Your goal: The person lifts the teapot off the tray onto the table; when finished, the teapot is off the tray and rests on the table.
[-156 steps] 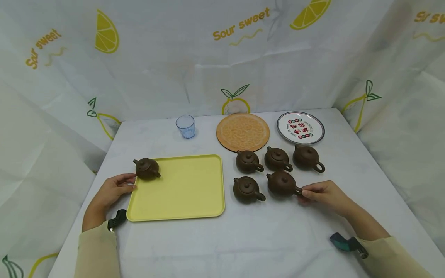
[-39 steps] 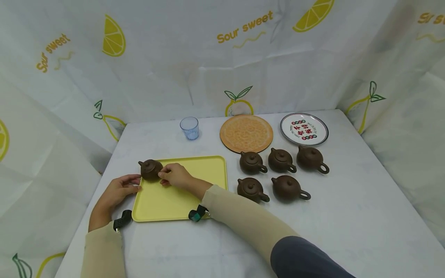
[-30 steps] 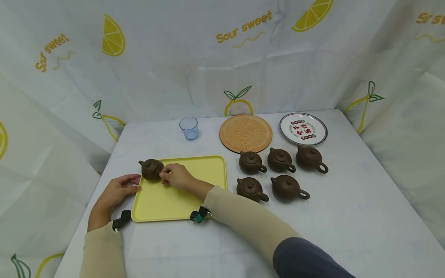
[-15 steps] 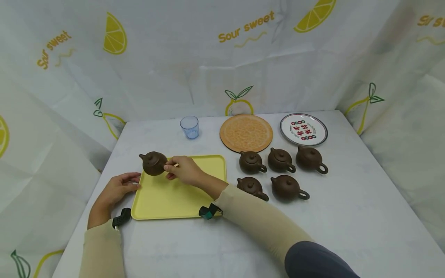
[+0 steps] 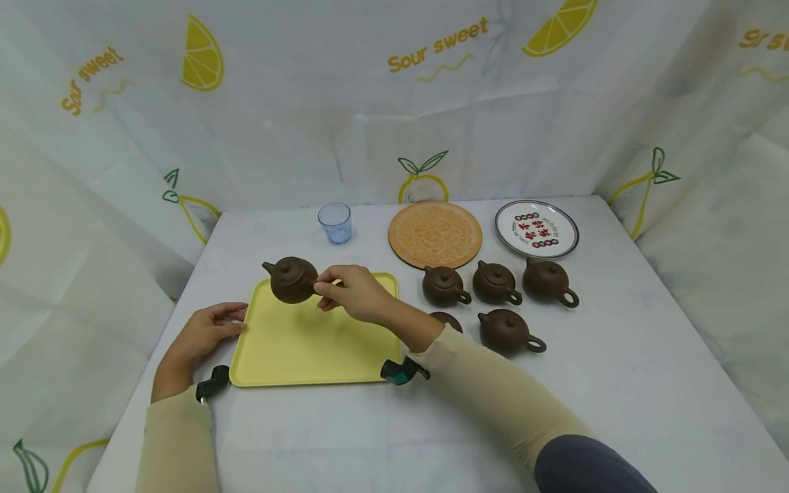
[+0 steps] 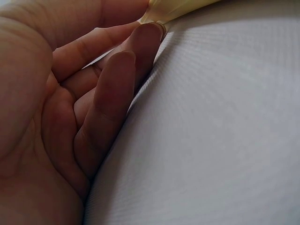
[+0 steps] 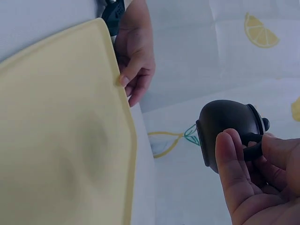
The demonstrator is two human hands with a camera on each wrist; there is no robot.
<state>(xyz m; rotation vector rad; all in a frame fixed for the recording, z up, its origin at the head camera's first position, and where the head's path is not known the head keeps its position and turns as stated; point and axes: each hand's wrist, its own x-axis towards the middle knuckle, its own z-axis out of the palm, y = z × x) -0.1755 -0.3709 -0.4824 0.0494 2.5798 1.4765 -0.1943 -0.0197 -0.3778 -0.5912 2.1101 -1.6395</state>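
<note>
My right hand pinches the looped handle of a small dark brown teapot, holding it up over the back left of a yellow tray. The teapot's spout points left and its lid is on. In the right wrist view the same teapot hangs clear of the tray, thumb and fingers round its handle. Beside the tray's left edge, my left hand rests on the table and holds the rim. Its thumb lies on the rim in the right wrist view, with the other fingers curled outside the edge.
Right of the tray stand several matching teapots, one partly hidden by my right sleeve. Behind them lie a round brown mat and a white plate with red characters. A blue glass stands behind the tray.
My right hand has left the teapots at the right, taken the teapot on the tray by its handle, lifted it and moved it slightly right. The left hand stays at the tray's edge.
</note>
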